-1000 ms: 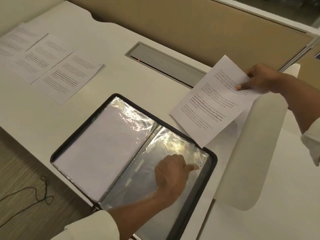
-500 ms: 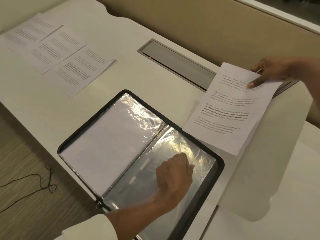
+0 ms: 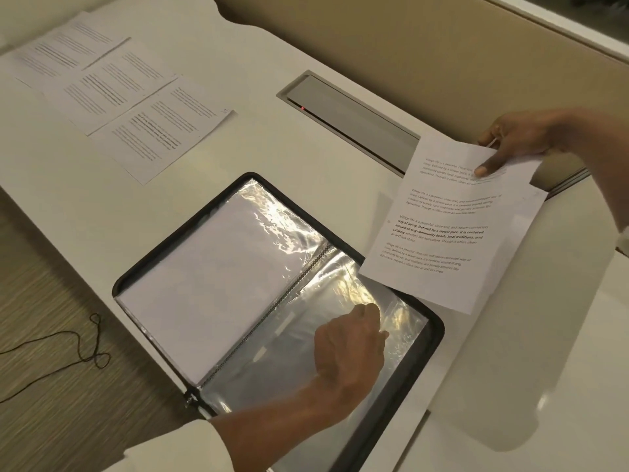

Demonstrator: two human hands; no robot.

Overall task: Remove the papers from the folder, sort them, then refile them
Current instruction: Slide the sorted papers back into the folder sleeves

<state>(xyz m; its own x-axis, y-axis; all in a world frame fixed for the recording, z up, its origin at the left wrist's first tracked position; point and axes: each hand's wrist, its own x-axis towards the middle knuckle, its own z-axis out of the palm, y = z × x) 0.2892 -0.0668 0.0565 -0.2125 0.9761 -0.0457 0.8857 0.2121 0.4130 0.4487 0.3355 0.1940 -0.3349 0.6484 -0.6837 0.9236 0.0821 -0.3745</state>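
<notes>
Above the folder rim, the sheet has come lower

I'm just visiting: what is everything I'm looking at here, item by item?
folder: one, black, open on the desk's near edge.
clear sleeves: two showing; left holds white paper, right looks empty.
printed sheets: three, white, flat at far left.
held sheet: one, white, above the folder's right corner.
desk: one, white.
hatch: one, grey, in the desk.
partition: one, beige, behind.
cord: one, black, on the floor.
left hand: curled on the right sleeve.
right hand: pinches the held sheet.
</notes>
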